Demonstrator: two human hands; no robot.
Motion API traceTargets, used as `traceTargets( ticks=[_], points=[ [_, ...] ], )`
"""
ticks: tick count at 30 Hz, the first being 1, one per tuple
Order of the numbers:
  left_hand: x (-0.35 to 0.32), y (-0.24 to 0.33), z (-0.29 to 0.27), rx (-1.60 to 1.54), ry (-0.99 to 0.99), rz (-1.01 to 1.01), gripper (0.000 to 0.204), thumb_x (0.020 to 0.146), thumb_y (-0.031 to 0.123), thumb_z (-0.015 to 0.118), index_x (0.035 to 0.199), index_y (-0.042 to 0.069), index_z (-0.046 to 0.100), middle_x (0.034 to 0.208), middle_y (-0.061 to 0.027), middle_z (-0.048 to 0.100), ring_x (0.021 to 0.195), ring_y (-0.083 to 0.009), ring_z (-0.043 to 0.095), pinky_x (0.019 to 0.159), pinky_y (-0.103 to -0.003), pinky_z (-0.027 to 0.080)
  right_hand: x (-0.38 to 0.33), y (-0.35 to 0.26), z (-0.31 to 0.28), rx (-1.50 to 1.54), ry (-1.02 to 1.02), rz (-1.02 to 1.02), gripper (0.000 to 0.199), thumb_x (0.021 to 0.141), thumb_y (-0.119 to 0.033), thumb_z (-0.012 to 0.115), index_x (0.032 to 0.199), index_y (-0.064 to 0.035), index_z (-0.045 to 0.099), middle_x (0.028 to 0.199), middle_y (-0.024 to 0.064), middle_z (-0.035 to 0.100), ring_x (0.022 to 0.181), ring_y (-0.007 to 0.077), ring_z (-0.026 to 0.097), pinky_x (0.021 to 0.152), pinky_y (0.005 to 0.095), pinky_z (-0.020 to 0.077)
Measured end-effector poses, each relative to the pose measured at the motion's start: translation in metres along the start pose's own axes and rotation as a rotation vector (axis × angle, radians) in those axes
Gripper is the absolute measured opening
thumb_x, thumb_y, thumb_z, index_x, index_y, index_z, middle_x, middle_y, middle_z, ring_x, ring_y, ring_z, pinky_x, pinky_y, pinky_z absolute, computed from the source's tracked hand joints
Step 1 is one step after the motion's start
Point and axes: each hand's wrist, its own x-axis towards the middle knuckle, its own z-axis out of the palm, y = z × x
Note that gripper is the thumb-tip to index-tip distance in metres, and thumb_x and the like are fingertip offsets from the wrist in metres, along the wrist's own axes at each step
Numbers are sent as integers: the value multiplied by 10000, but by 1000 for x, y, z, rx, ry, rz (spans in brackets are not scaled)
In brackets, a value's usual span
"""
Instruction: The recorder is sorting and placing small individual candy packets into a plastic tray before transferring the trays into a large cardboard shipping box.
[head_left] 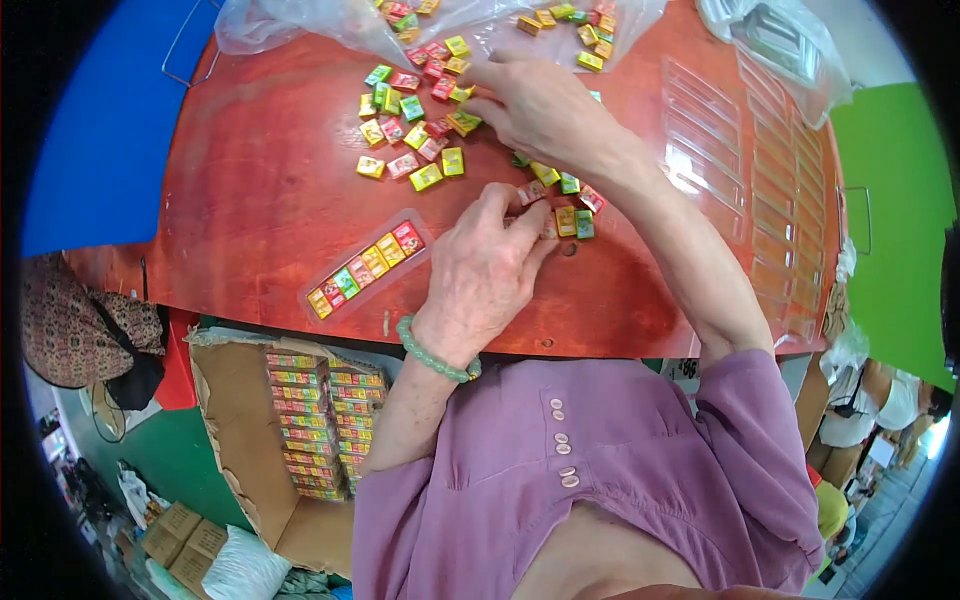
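My left hand (pixel 485 262), with a green bead bracelet (pixel 432 352) on its wrist, rests on the red table. Its fingers are closed round a small red box (pixel 531 192) at the fingertips, beside a short row of little boxes (pixel 566 222). Farther off, my right hand (pixel 550 112) reaches over a loose pile of small coloured boxes (pixel 408 108). Thumb and fingers close around a small yellow box (pixel 462 94), which they partly hide. Left of my left hand lies a clear plastic tray (pixel 325 312) filled with a row of the same boxes.
Clear plastic bags (pixel 300 25) with more boxes lie at the far edge. Empty clear trays (pixel 700 130) are stacked on the right. Below the table's left side stands an open carton (pixel 235 440) with packed boxes (pixel 305 425). A patterned bag (pixel 85 320) hangs at the left.
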Motion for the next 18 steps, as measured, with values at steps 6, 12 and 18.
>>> traceTargets(
  ticks=[6, 12, 18],
  points=[
    [2, -3, 0, -26, 32, 24, 234, 834, 135, 763, 1036, 39, 696, 1000, -109, 570, 876, -282, 647, 694, -410, 564, 40, -1, 25, -135, 41, 75, 235, 864, -208, 664, 925, 14, 709, 881, 236, 712, 854, 403, 704, 749, 497, 559],
    [-1, -8, 0, -33, 32, 16, 241, 823, 135, 769, 1030, 36, 695, 1000, -118, 558, 881, -286, 643, 693, -417, 563, 10, -10, -11, -5, -47, 41, 241, 883, -109, 617, 1063, 47, 649, 975, 326, 653, 942, 459, 650, 802, 514, 516],
    [-2, -5, 3, -46, 36, 37, 213, 827, 132, 762, 1004, 35, 692, 999, -126, 562, 891, -295, 645, 690, -426, 565, -26, -5, -23, 130, -58, -119, 210, 933, -150, 678, 1084, -5, 693, 983, 156, 635, 872, 313, 671, 766, 402, 541]
  ],
)
